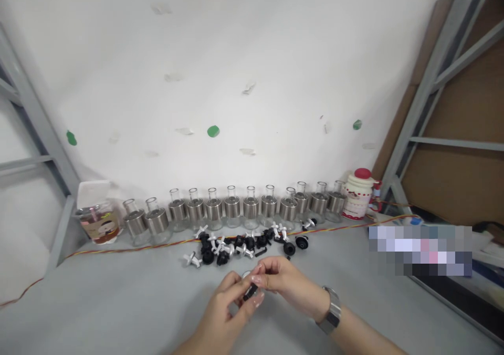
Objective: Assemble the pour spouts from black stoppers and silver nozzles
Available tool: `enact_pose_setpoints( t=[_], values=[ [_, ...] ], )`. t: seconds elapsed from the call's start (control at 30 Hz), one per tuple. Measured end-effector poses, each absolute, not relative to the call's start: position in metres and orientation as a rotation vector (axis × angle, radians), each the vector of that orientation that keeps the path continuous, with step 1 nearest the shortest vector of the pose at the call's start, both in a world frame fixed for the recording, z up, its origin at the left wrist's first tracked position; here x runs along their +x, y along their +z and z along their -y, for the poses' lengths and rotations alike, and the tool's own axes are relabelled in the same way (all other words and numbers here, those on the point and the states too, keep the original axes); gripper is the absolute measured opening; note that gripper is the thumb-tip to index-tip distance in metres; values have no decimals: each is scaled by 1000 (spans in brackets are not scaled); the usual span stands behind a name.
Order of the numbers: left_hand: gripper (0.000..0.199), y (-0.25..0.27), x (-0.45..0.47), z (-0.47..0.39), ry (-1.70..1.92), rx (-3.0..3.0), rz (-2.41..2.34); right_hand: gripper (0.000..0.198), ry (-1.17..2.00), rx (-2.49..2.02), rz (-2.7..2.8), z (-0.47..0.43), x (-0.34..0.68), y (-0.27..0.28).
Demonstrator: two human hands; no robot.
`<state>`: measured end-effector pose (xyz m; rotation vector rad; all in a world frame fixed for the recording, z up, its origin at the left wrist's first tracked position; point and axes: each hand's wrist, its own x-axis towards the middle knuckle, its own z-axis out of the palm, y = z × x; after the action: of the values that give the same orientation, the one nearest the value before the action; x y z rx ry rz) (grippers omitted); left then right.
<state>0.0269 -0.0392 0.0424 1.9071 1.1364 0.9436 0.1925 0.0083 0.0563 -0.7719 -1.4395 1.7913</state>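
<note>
On the tabletop (118, 302), bottles (251, 207) stand beyond the pile (230, 249); on the pile's near side, the right hand (291, 281) (its hold I cannot tell) adjoins the left hand (226, 310), whose grip pinches a black part (250, 292), long axis slanting rightward.

Assembly workshop: grey bench (137, 302), metal frame (427, 95), lined-up glass bottles (232, 208), loose parts (207, 257).

A watch (329, 310) on the right wrist (318, 305), look: broad silver-grey band (335, 301), metallic sheen, dark squarish face (334, 320) set in it! Left hand (224, 309) bare, right hand (290, 284) bare, thumbnails (258, 301) gleaming, right forearm (360, 330) uncovered.
</note>
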Motion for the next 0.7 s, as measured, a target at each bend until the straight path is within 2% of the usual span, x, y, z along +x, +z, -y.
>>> enact_pose_setpoints(
  t=[0.3, 0.57, 0.7],
  values=[
    [32, 43, 26, 41, 926, 1934, -1121, 28, 1835, -727, 1475, -7, 195, 61],
    [29, 43, 28, 38, 948, 1903, -1157, 30, 1653, -794, 1512, -9, 190, 54],
    [27, 45, 29, 39, 938, 1903, -1179, 33, 1658, -775, 1513, -11, 189, 51]
  ],
)
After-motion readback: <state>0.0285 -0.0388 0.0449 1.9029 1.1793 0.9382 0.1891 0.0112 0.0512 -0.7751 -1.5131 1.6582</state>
